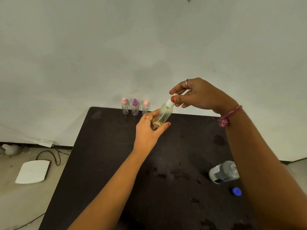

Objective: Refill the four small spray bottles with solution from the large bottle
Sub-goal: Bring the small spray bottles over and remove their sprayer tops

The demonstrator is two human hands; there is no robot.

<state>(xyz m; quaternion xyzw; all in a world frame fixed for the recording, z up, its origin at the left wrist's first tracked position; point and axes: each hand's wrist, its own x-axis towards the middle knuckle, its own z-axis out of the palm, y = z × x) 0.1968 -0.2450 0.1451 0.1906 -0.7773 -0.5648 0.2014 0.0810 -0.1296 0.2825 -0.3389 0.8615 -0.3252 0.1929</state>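
My left hand (150,128) grips the base of a small clear spray bottle (163,114), tilted and raised above the dark table (116,163); it looks filled with yellowish liquid. My right hand (197,94) pinches its white spray cap (170,103) at the top. Three small bottles stand in a row at the table's far edge: one with a pink cap (125,107), one with a purple cap (135,107), another with a pink cap (145,107). The large clear bottle (223,171) stands at the right, partly behind my right forearm, and its blue cap (236,191) lies in front of it.
A plain wall rises right behind the table's far edge. Down on the floor at the left lie a white flat pad (33,171) and a black cable (54,156). The tabletop shows dark wet patches near the middle and front.
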